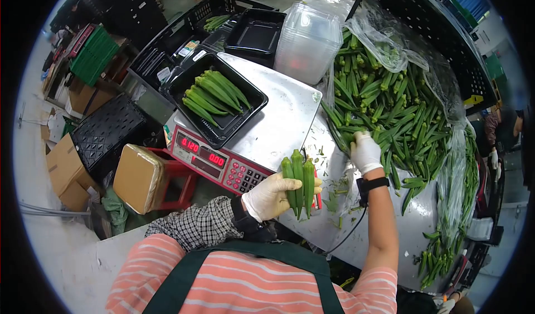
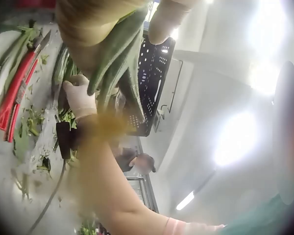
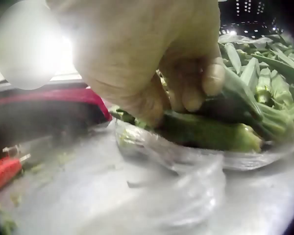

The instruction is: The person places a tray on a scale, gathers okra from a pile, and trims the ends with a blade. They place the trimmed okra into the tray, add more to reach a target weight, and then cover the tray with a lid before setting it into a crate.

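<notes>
My gloved left hand [image 1: 266,197] holds three green okra pods [image 1: 299,183] side by side, tips down, in front of the scale. In the left wrist view the same okra pods [image 2: 118,73] hang between thumb and fingers. At the near edge of a large okra heap [image 1: 390,108], my gloved right hand [image 1: 366,153] reaches in. The right wrist view shows its fingers [image 3: 191,98] curled down onto an okra pod [image 3: 210,133] at the plastic liner's edge. On the scale [image 1: 278,113], a black tray [image 1: 253,110] contains several okra pods laid in a row.
Clear plastic boxes [image 1: 308,44] are stacked behind the scale, beside empty black trays [image 1: 256,30]. A black crate [image 1: 429,30] and plastic liner [image 1: 384,46] border the heap. A red-handled cutting tool [image 2: 14,100] lies on the metal table among okra scraps. Red digits glow on the scale's display [image 1: 200,149].
</notes>
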`<state>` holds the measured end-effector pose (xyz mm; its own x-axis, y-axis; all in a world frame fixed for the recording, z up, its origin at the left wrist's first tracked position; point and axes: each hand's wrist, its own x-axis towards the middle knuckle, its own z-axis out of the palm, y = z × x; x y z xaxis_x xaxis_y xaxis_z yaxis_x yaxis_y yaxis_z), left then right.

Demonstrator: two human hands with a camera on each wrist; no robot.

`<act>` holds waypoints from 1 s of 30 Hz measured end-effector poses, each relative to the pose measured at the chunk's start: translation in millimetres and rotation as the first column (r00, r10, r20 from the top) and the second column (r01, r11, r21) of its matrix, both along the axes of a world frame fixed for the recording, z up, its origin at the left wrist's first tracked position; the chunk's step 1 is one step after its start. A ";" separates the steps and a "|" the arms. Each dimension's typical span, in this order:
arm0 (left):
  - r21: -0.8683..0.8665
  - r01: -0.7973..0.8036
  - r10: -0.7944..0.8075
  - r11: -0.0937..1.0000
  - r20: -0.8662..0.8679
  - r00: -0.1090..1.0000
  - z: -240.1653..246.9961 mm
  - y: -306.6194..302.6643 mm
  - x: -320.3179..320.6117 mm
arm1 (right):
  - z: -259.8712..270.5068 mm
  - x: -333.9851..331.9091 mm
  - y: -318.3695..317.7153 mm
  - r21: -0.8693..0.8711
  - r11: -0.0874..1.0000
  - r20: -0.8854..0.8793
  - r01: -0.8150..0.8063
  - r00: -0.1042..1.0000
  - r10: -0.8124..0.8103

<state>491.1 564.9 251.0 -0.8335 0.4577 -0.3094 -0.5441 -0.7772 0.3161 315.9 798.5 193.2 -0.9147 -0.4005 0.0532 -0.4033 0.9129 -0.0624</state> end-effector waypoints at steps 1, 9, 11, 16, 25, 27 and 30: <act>0.053 -0.001 0.001 0.999 0.003 1.000 0.0 -0.8 -0.2 | 10.9 1.4 3.8 -0.161 0.987 -0.047 0.013 0.999 -0.021; 0.245 -0.036 0.027 0.969 0.042 0.999 15.4 -5.6 0.6 | 126.1 100.1 -49.8 -0.738 0.545 -0.330 -0.398 0.917 0.223; 0.293 -0.032 0.034 0.956 0.000 0.999 16.4 -8.5 2.5 | 123.1 116.1 -66.5 -0.643 0.508 -0.299 -0.573 0.799 0.522; 0.202 -0.072 0.092 0.977 -0.092 0.992 22.7 -24.6 5.4 | 126.7 131.9 -88.3 -0.586 0.513 -0.284 -0.627 0.752 0.595; 0.042 -0.381 0.381 0.923 -0.223 0.897 52.3 -78.1 -0.2 | 139.5 122.2 -131.2 -0.822 0.435 -0.104 -0.367 0.848 0.520; -0.071 -0.495 0.471 0.866 -0.215 0.856 64.6 -103.4 -16.4 | 135.9 113.6 -137.7 -0.861 0.403 -0.068 -0.310 0.856 0.512; -0.130 -0.514 0.487 0.848 -0.191 0.852 67.6 -142.0 -39.7 | 140.0 110.5 -145.5 -0.877 0.409 -0.002 -0.251 0.854 0.520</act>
<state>451.4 422.8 318.6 -0.9761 -0.0821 -0.2011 -0.0334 -0.8582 0.5123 426.4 653.0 333.2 -0.7049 -0.5998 0.3785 -0.5451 0.1167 -0.8302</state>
